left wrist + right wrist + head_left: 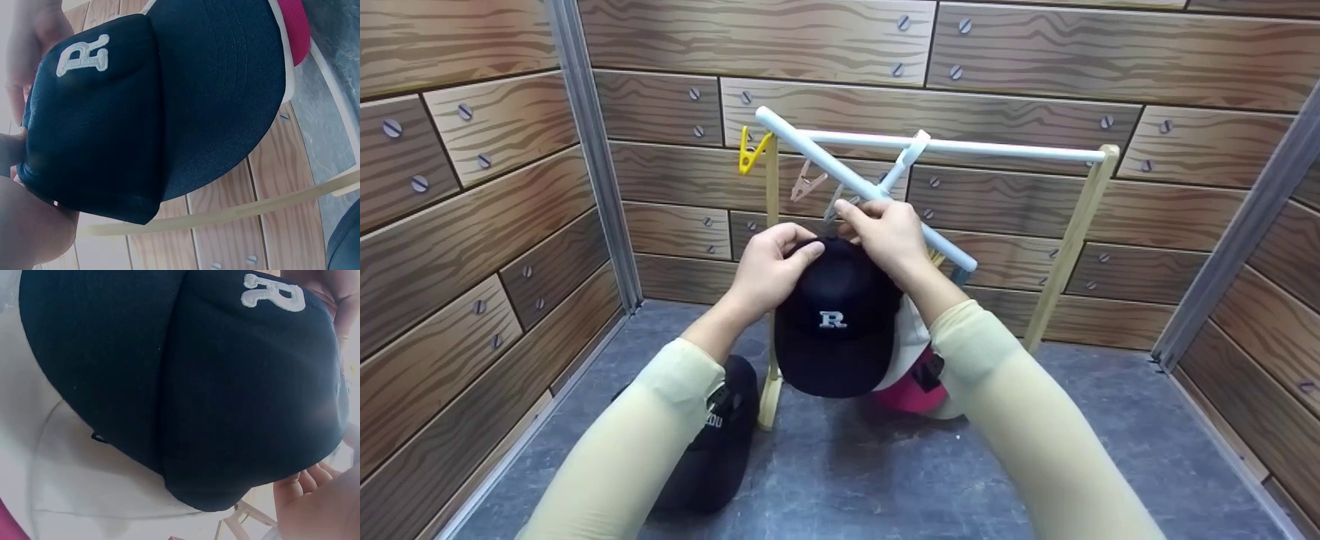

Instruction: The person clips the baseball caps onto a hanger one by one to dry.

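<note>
A black baseball cap (834,300) with a white letter R hangs front-on below a light blue bar (825,159). My left hand (769,270) pinches its crown at the upper left, thumb in front and fingers behind. Over the crown, my right hand (889,232) has its fingers curled under the bar at a clip, which the hand mostly hides. Beside its thumb a grey clip (834,202) hangs from the bar. In the right wrist view, the right fingers (306,482) show close behind the crown of the cap.
A wooden stand (1069,247) carries a white rod (1012,150), where the bar's hook hangs. Yellow (748,154) and pink (805,184) clips hang left. White (910,341) and pink (911,390) hats hang behind the cap. Another dark cap (712,450) lies by my left forearm.
</note>
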The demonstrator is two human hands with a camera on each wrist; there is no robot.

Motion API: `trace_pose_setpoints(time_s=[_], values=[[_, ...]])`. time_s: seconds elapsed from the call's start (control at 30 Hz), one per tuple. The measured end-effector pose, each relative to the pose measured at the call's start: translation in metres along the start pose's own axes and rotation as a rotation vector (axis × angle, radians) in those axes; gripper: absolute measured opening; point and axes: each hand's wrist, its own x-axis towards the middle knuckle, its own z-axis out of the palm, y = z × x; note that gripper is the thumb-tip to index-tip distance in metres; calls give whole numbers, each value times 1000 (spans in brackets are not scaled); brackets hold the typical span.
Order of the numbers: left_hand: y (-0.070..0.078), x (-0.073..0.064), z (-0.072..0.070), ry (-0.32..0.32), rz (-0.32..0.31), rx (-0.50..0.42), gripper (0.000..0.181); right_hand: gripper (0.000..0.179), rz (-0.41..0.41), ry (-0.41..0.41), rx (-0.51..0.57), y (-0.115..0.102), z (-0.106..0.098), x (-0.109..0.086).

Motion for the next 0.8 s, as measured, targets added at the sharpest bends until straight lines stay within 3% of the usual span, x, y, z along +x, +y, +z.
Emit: trace_pose_setpoints(time_s=[0.27, 0.53, 0.8], values=[[0, 1, 1, -14, -8, -5, 7, 38, 51, -38, 71, 1, 5, 1], [0, 0, -1, -13, -16, 3, 6, 41, 116, -75, 224, 0, 12, 2], [-2, -2, -2, -13, -15, 8, 8, 42, 145, -15, 155, 1, 18, 3]])
